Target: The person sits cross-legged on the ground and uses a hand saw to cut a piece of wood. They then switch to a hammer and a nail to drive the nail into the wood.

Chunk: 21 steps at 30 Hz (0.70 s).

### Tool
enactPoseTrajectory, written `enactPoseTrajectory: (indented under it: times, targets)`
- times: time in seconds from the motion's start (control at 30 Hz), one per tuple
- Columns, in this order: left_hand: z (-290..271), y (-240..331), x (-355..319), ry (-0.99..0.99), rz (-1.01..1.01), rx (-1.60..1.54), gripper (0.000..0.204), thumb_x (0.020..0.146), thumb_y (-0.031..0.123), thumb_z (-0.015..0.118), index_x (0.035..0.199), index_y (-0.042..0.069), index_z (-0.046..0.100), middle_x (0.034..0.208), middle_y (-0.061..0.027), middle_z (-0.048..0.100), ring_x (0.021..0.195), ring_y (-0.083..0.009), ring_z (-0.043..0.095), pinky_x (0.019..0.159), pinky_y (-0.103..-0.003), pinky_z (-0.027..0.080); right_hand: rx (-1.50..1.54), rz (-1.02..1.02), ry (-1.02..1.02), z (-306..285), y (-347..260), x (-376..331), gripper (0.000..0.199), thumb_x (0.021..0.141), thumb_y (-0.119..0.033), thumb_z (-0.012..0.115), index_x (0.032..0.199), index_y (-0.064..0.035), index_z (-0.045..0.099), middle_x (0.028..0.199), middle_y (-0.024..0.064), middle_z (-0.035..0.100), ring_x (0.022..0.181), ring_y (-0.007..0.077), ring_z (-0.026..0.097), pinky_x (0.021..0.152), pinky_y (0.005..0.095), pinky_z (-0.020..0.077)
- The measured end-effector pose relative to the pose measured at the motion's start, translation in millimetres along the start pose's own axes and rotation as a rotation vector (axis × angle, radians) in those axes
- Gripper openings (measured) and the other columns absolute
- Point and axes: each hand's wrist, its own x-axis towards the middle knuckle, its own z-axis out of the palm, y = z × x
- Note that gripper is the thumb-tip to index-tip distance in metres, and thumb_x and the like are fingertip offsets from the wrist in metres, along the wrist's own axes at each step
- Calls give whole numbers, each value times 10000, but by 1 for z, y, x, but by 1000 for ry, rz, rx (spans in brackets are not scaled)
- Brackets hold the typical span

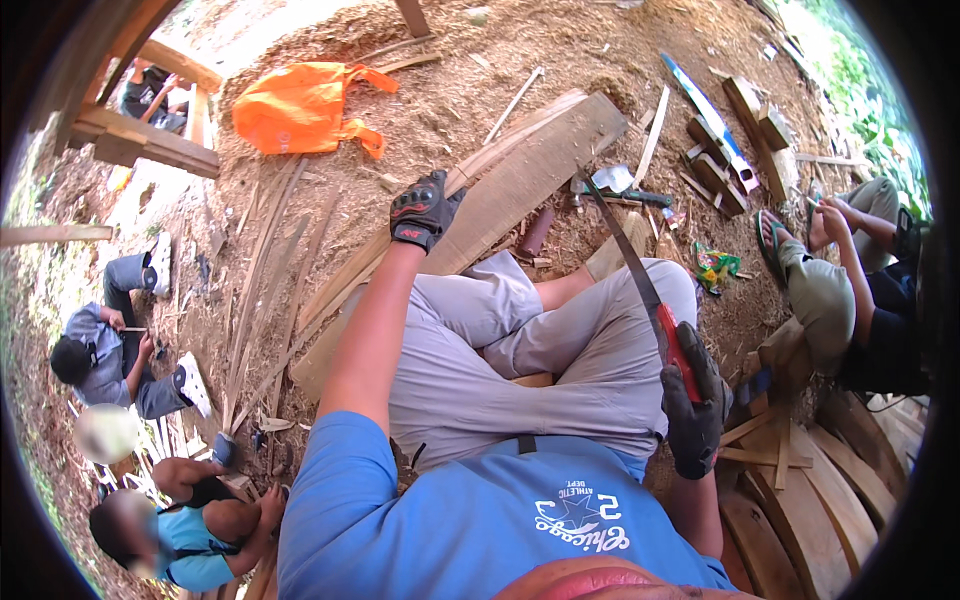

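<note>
Right hand wrapped around the red-handled blade; left hand at the wide plank, grip unclear; firm bracing there seems advisable.

Sawdust-strewn ground: wide plank, orange bag, thin wood strips, hammer, crumpled green wrapper.

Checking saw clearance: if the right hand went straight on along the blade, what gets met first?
Probably the wide plank, met by the tip of the saw that the right hand holds. Depth is unclear from this one view, so the tip might pass above it.
</note>
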Motion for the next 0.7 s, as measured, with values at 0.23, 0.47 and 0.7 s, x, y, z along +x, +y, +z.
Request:
enactPoseTrajectory:
  times: [0.23, 0.47, 0.7]
  targets:
    - [-82, -16, -78, 12, 108, -41, 584, 985, 615, 607, 1161, 75, 743, 1055, -220, 754, 981, -380, 738, 873, -512, 561, 214, -60, 53, 9, -17, -12, 514, 985, -124, 659, 1491, -59, 593, 1175, 107, 705, 658, 93, 521, 605, 294, 466]
    - [-150, 8, -138, -177, -142, -357, 673, 925, 549, 765, 1261, -25, 662, 766, -111, 704, 557, -169, 638, 556, -355, 532, 196, -176, 32, 2, -21, -28, 517, 990, -124, 658, 1498, -61, 587, 1142, 80, 702, 638, 74, 505, 586, 274, 455]
    - [-142, 15, -135, -109, -54, -182, 798, 845, 634, 795, 1358, 46, 631, 1044, -202, 744, 955, -316, 728, 863, -467, 552, 219, -165, 63, -11, -13, -40, 533, 978, -156, 671, 1497, -62, 591, 1018, 55, 697, 619, 69, 493, 579, 275, 445]
